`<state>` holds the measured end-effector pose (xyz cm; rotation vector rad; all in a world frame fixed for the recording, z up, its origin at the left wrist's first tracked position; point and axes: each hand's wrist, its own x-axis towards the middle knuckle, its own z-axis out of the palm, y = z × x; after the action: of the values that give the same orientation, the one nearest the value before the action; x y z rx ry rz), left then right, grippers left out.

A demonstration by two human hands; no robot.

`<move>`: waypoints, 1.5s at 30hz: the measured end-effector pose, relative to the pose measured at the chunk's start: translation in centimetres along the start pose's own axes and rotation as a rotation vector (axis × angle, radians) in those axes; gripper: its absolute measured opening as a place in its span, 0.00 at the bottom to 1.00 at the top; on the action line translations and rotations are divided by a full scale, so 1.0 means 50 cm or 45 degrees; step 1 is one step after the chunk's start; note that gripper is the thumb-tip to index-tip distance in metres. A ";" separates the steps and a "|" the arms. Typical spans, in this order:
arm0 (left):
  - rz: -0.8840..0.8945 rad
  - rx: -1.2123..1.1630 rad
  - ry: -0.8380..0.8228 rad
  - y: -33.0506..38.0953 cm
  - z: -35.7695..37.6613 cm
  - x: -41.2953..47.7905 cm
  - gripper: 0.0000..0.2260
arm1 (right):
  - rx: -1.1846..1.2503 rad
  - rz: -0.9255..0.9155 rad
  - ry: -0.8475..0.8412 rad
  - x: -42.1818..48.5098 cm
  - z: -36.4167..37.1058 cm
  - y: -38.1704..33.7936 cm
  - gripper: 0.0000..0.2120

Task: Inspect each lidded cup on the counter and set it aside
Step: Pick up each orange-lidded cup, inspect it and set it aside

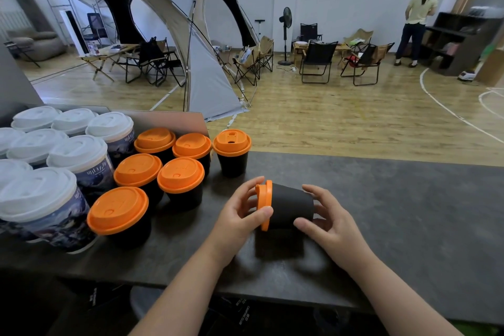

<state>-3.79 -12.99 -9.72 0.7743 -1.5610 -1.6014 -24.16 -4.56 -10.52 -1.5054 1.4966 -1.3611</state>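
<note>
Dark counter (pixel 409 213) carries 6 upright orange-lidded cups (pixel 180 174) at left, beside taller white-lidded cups (pixel 38 194). Over its middle both hands hold a 7th black cup (pixel 293 206) on its side, orange lid (pixel 264 204) pointing left. The left hand (pixel 240 215) pinches the lid's rim between thumb and fingers; the right hand (pixel 327 218) curls around the base.

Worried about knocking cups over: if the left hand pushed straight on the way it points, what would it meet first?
Likely the orange plastic lid of the tilted black cup, which the left hand grips; the upright orange-lidded cups seem to stand off that line.
</note>
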 end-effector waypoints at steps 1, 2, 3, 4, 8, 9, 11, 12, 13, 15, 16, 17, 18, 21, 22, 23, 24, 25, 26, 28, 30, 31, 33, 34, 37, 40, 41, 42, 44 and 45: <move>0.003 -0.004 0.001 -0.002 -0.002 -0.001 0.32 | 0.008 0.010 0.017 0.002 0.001 -0.001 0.30; 0.003 -0.011 -0.004 -0.002 -0.003 -0.001 0.33 | 0.013 0.014 0.029 0.002 0.001 -0.001 0.28; -0.002 -0.018 -0.011 -0.001 -0.004 0.000 0.34 | 0.021 0.014 0.033 0.001 0.001 -0.002 0.27; -0.008 -0.021 -0.016 0.000 -0.003 0.001 0.34 | 0.036 0.011 0.034 -0.001 0.001 -0.003 0.25; -0.019 -0.060 0.013 0.000 0.000 0.005 0.27 | 0.009 0.009 0.000 -0.005 0.000 -0.001 0.26; -0.014 -0.056 0.017 -0.001 -0.002 0.003 0.27 | 0.008 0.012 -0.001 -0.004 0.001 -0.002 0.27; -0.008 -0.035 0.007 -0.003 -0.006 0.000 0.28 | 0.009 0.025 0.012 -0.001 0.001 -0.006 0.28; -0.008 -0.033 -0.005 -0.003 -0.007 -0.001 0.29 | 0.012 0.032 0.015 -0.001 0.001 -0.009 0.27; -0.013 -0.038 -0.017 -0.003 -0.009 0.000 0.30 | 0.023 0.035 0.014 -0.001 0.000 -0.010 0.27; -0.039 -0.073 -0.022 -0.001 -0.008 0.003 0.30 | 0.031 0.020 0.016 -0.003 -0.002 -0.011 0.27; -0.047 -0.091 -0.018 0.001 -0.007 0.004 0.29 | 0.010 0.012 0.020 -0.005 -0.002 -0.012 0.27; -0.049 -0.099 -0.014 0.000 -0.007 0.005 0.27 | -0.011 0.006 0.019 -0.005 -0.003 -0.012 0.28; -0.051 -0.100 -0.011 0.001 -0.006 0.005 0.25 | -0.020 0.006 0.013 -0.005 -0.002 -0.012 0.29; -0.038 -0.100 -0.006 0.002 -0.006 0.000 0.23 | -0.009 0.027 -0.005 -0.003 -0.002 -0.014 0.28; -0.030 -0.096 -0.008 0.003 -0.007 -0.002 0.24 | -0.011 0.033 -0.005 -0.002 -0.001 -0.014 0.27; -0.027 -0.097 -0.011 0.003 -0.007 -0.002 0.25 | -0.010 0.036 0.000 -0.002 -0.002 -0.015 0.25; -0.029 -0.103 -0.014 0.004 -0.006 -0.002 0.26 | -0.004 0.036 0.006 -0.002 -0.001 -0.016 0.25; -0.034 -0.106 -0.016 0.003 -0.005 0.000 0.25 | 0.003 0.029 0.010 -0.003 -0.001 -0.015 0.25; -0.042 -0.110 -0.017 0.004 -0.004 0.000 0.24 | 0.004 0.018 0.008 -0.004 -0.001 -0.014 0.25; -0.050 -0.115 -0.018 0.004 -0.004 0.002 0.22 | -0.011 0.007 -0.005 -0.006 0.000 -0.012 0.26; -0.043 -0.119 -0.012 0.004 -0.005 0.001 0.21 | -0.009 0.013 0.000 -0.005 0.001 -0.011 0.28; -0.039 -0.125 -0.014 0.004 -0.006 0.000 0.22 | -0.007 0.016 0.006 -0.004 0.001 -0.012 0.28; -0.032 -0.131 -0.030 0.003 -0.007 -0.001 0.22 | -0.011 0.019 0.003 -0.002 0.000 -0.014 0.28; -0.031 -0.131 -0.035 0.004 -0.007 -0.001 0.22 | -0.007 0.017 0.001 -0.002 0.000 -0.015 0.28; -0.034 -0.127 -0.033 0.003 -0.006 0.000 0.21 | -0.031 -0.009 -0.003 -0.006 0.001 -0.016 0.29; -0.035 -0.104 -0.015 0.001 -0.006 0.001 0.20 | -0.067 -0.028 -0.002 -0.007 0.002 -0.017 0.31; -0.032 -0.106 -0.010 0.001 -0.007 0.001 0.21 | -0.057 -0.028 -0.002 -0.006 0.002 -0.016 0.32; -0.029 -0.116 -0.009 0.000 -0.008 0.000 0.22 | -0.045 -0.025 -0.005 -0.005 0.003 -0.015 0.32; -0.028 -0.149 -0.023 -0.001 -0.011 0.000 0.23 | -0.028 -0.013 -0.012 -0.004 0.003 -0.014 0.33; -0.030 -0.160 -0.031 -0.001 -0.012 0.001 0.23 | -0.024 -0.019 -0.007 -0.004 0.002 -0.014 0.33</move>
<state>-3.32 -13.33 -9.83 0.7095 -1.4577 -1.7136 -23.80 -4.28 -9.97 -1.5335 1.5018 -1.3543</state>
